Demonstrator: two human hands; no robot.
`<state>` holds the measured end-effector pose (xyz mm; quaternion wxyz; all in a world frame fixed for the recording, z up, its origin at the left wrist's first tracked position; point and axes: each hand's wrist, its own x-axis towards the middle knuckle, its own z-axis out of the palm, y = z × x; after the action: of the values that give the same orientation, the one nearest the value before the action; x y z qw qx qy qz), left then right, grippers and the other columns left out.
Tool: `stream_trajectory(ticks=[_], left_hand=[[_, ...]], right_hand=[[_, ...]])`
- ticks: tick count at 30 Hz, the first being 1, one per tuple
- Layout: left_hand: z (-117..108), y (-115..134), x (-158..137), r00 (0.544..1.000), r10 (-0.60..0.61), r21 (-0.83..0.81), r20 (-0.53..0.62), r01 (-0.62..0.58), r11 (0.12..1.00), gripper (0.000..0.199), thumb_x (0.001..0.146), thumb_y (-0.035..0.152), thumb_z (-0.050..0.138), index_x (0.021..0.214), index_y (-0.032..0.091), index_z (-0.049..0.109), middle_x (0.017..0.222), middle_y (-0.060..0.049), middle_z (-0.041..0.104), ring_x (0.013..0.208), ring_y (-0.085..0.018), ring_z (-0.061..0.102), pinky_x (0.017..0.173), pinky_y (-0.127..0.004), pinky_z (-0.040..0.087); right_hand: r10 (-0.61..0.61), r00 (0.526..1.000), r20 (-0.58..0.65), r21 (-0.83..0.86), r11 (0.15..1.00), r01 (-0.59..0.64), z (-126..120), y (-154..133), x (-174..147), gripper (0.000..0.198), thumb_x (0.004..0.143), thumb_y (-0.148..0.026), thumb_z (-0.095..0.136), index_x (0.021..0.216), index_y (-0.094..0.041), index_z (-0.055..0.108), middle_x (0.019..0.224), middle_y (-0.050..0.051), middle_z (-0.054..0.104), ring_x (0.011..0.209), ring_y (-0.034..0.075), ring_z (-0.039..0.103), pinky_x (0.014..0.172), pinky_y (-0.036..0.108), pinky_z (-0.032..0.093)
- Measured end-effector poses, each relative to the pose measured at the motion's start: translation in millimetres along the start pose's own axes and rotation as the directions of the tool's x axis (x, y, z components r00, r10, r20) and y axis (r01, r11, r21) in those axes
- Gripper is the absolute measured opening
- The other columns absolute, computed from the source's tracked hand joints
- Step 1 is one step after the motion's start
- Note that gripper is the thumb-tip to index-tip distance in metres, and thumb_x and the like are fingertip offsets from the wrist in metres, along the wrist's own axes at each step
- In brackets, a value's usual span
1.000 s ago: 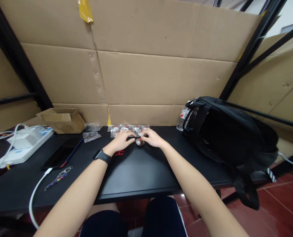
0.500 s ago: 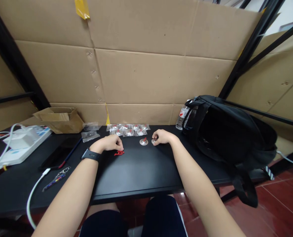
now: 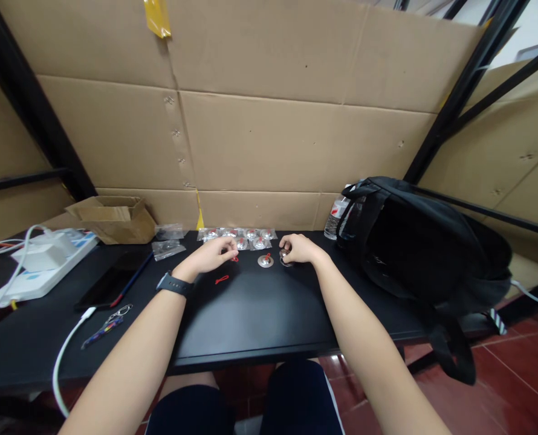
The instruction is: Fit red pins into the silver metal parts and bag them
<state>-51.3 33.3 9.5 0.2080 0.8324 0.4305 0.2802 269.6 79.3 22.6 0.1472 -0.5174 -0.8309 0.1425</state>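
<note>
Left hand [image 3: 211,254]: thumb and fingertips closed on a thin red cord loop [image 3: 235,259] – a fine pinch, apparently suited to so slight a piece. Clear-bagged metal discs [image 3: 260,243] sit in rows behind, seemingly grouped apart from loose parts. The loose silver round metal disc [image 3: 265,261], between the hands on the black tabletop [image 3: 269,314], looks shiny, domed, red-looped. Right hand [image 3: 300,249]: fingers curled closed around a partly hidden round metal piece [image 3: 286,258], probably steadying it; firmness cannot be told.
</note>
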Motion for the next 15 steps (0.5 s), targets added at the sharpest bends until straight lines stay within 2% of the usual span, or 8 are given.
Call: stream_trajectory(ticks=[6,12,15], left_hand=[[0.8,6.5,3.7,0.993,0.044,-0.050,-0.111,-0.050,0.998,0.020,0.087,0.040,0.065,0.089,0.020,0.069,0.094,-0.004,0.075,0.091,-0.021,0.070,0.087,-0.033,0.052],[0.5,8.6,4.9,0.987,-0.016,-0.053,-0.159,0.007,0.999,0.019,0.081,0.038,0.071,0.083,0.019,0.074,0.089,-0.004,0.077,0.087,-0.022,0.072,0.086,-0.033,0.054],[2.1,12.3,5.5,0.978,-0.057,-0.117,-0.201,0.033,0.993,0.026,0.079,0.041,0.074,0.092,0.019,0.075,0.092,-0.005,0.078,0.088,-0.023,0.073,0.089,-0.035,0.055]], right_hand=[[-0.151,0.965,-0.216,0.192,0.962,0.193,7.5,-14.4,2.8,0.037,0.064,-0.019,0.076,0.101,-0.021,0.073,0.100,0.002,0.074,0.075,0.014,0.066,0.070,0.023,0.050],[-0.217,0.940,-0.262,0.377,0.874,0.307,19.3,-29.3,4.9,0.035,0.065,-0.018,0.074,0.100,-0.020,0.072,0.103,0.002,0.073,0.081,0.015,0.067,0.072,0.025,0.052],[-0.243,0.921,-0.306,0.457,0.811,0.366,25.1,-40.4,3.8,0.035,0.066,-0.020,0.074,0.101,-0.021,0.071,0.105,0.003,0.072,0.087,0.017,0.068,0.071,0.025,0.053]])
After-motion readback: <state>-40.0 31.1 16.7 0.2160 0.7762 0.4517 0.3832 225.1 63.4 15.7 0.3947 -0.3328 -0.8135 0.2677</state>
